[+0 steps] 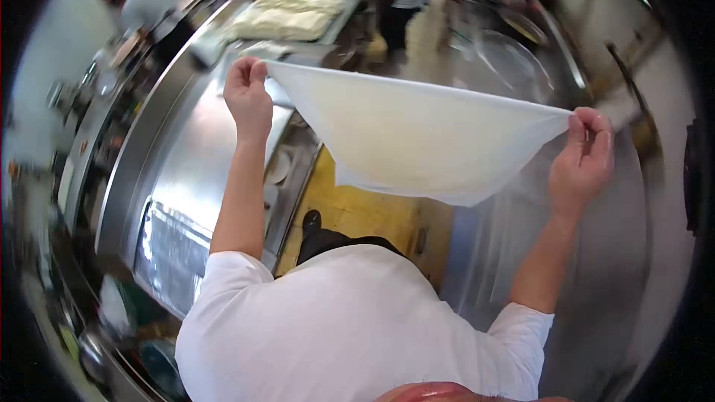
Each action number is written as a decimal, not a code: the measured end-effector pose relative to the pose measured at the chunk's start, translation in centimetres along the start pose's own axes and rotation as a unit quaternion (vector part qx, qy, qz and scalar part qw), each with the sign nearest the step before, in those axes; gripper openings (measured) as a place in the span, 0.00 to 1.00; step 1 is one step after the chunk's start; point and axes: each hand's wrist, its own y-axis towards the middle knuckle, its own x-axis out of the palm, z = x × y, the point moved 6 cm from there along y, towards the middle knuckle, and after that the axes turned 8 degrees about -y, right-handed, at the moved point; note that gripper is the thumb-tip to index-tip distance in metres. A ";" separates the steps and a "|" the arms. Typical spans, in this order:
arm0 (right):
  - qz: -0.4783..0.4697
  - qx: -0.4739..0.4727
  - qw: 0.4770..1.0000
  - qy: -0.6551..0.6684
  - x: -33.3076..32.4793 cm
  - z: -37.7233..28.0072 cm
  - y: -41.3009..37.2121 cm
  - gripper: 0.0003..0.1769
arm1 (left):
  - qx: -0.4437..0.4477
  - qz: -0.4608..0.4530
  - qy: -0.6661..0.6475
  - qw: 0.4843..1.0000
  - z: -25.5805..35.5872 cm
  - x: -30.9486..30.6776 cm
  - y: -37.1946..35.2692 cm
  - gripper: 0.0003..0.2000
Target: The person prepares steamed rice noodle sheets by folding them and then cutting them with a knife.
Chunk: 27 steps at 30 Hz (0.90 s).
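Note:
A thin white cloth hangs stretched in the air in front of me, with a paler yellow tone across its middle. My left hand pinches its upper left corner between thumb and fingers. At the other end, my right hand grips the upper right corner. The top edge is pulled nearly straight and slopes down to the right, while the lower edge sags loosely.
On my left runs a steel counter. Folded pale bundles lie at its far end. A steel surface is on my right. Two people, one in a light shirt, the other in a dark apron, stand farther off. The floor is yellowish.

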 end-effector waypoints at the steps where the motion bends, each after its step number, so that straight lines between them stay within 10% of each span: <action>1: -0.010 0.039 0.998 0.048 2.8 -0.6 0.9 0.04 | 0.030 0.020 0.018 0.999 1.5 -2.7 1.2 0.02; 16: -0.236 -0.144 0.902 0.332 47.5 -35.4 4.4 0.07 | 0.126 0.297 0.357 0.876 11.2 -41.5 8.8 0.06; 27: -0.333 -0.184 0.897 0.228 69.9 -54.6 1.2 0.10 | 0.074 0.358 0.529 0.766 11.2 -51.9 15.5 0.06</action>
